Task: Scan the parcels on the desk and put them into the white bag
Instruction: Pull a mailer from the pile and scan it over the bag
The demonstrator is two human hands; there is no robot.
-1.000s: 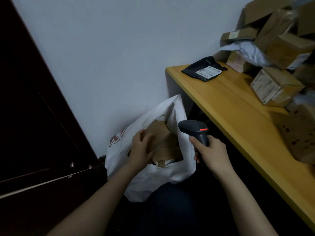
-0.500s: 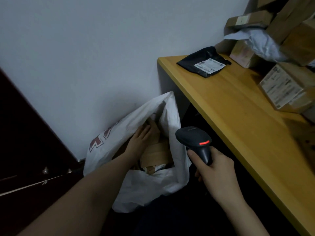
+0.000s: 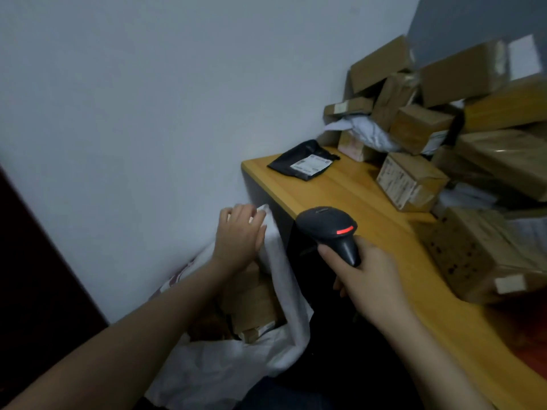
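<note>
Your right hand point(image 3: 370, 279) grips the scanner point(image 3: 328, 229), your left hand point(image 3: 239, 235) sits loosely curled at the white bag's point(image 3: 236, 365) rim, grip unclear, so reach for the black parcel point(image 3: 302, 161) lying label-up near the bench point(image 3: 355, 202) corner and aim squarely.

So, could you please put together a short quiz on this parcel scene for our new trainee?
1. What does the right hand grip? A) a roll of tape B) the black scanner C) a pen
2. True or false: the black parcel with the white label lies inside the white bag.
3. Fill in: the left hand is at the top edge of the ____.

Key: 1 B. 2 False; it lies on the desk, near the wall. 3 white bag.
</note>
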